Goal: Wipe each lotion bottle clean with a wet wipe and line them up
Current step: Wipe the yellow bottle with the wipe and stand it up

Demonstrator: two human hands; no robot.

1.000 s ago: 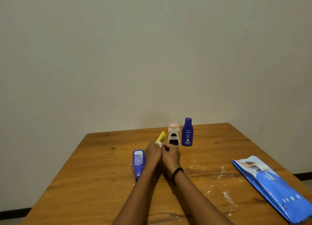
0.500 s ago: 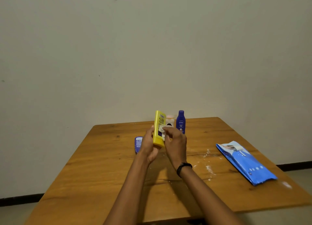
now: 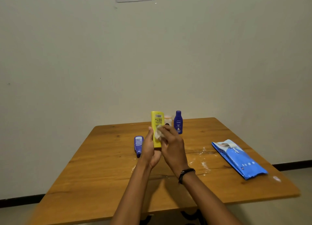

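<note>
Centre frame: left hand [image 3: 149, 150] grips the yellow bottle [image 3: 157, 121], right hand [image 3: 172, 147] pinches a wet wipe [image 3: 158, 133] against it; lying blue bottle [image 3: 138, 145] likely awaits.

Wooden table [image 3: 101, 165], orange-brown top w/ dark knots and a crack line running across the middle.

Far edge, approx. centre: dark blue bottle [image 3: 178, 122] standing upright. Just left of it is a small white bottle [image 3: 168, 119] w/ pale cap, also upright, partly hidden.

Nearer and further left, apart from those two: a second blue bottle [image 3: 138, 145] lying on its side, label up, narrow end toward the near edge.

Right side: blue wipes pack [image 3: 239, 158] lying flat at an angle, white flap at its far end.

White smears [image 3: 204, 164] and specks on the wood betw. the middle and the pack. One small white blob [image 3: 276, 178] near the right edge, just beside the pack's near end.
</note>
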